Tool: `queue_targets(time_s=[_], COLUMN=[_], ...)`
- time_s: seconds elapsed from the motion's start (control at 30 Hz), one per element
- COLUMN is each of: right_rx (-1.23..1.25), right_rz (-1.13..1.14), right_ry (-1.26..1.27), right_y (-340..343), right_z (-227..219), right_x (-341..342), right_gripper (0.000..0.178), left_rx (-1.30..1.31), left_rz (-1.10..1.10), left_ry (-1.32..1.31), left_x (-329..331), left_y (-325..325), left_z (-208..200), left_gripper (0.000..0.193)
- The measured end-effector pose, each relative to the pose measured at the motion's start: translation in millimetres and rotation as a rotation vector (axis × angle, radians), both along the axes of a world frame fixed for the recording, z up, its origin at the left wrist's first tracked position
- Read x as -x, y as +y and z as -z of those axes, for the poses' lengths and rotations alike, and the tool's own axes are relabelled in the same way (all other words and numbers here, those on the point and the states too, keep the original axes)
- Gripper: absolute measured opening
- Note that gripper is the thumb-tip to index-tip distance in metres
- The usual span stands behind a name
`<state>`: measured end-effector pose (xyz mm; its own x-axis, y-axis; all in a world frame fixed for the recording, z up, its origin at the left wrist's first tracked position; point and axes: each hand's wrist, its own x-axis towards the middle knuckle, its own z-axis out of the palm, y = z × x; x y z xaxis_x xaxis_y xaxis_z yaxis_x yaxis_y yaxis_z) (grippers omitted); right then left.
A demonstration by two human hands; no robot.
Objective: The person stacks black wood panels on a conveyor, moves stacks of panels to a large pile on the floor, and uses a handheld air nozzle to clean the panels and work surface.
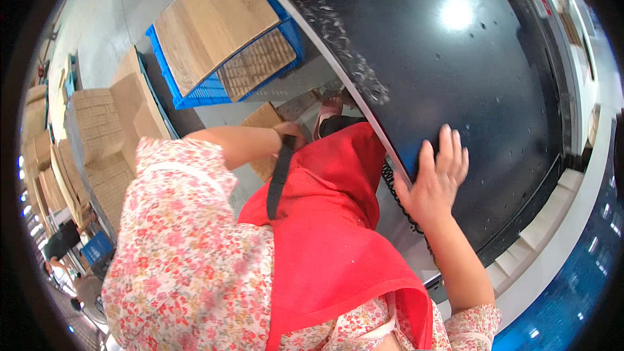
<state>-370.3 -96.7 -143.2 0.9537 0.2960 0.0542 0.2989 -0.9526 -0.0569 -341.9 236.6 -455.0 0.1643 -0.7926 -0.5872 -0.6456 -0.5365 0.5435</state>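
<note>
My right hand (pixel 434 185) rests on a glossy black surface (pixel 416 45), its fingers stretched out and the thumb near the metal edge. White specks and smears lie along that surface's left side. At the front of the red apron (pixel 331 247) is my left hand (pixel 292 133), beside the upper end of a dark strap (pixel 280 179). The fingers of this hand are mostly hidden, so whether it grips the strap is unclear. A piece of cardboard (pixel 262 120) shows just beyond the left wrist.
A blue plastic crate (pixel 164 71) with a wood-grain board (pixel 214 23) on top stands on the floor to the far left. Open cardboard boxes (pixel 97 117) are farther left. A coiled black cable (pixel 400 205) hangs under the surface's edge. Another person (pixel 62 240) is in the distance.
</note>
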Motion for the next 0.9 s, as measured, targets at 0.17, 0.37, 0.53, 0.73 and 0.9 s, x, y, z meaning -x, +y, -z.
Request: queue_targets(time_s=[0.17,0.37,0.53,0.73,0.9], right_rx=[-0.069,-0.109,-0.155,-0.162,-0.148], right_rz=[0.11,0.135,0.137,0.186,0.171], right_ry=[0.016,0.004,0.053,0.125,0.104], right_y=[21,18,11,14,15], right_z=[2,2,-2,-7,-7], right_x=[-25,-23,-20,-19,-21], right_gripper=[0.063,0.061,0.062,0.056,0.056], left_rx=[-0.5,-0.426,-0.395,-0.391,-0.411], left_rz=[-0.233,0.072,-0.119,-0.188,-0.259], left_ry=[0.18,0.138,0.326,0.412,0.361], left_x=[-25,-41,-63,-88,-90], left_y=[-80,-91,-82,-79,-102], left_z=[-63,-37,-29,-22,-12], left_gripper=[0.032,0.028,0.028,0.027,0.027])
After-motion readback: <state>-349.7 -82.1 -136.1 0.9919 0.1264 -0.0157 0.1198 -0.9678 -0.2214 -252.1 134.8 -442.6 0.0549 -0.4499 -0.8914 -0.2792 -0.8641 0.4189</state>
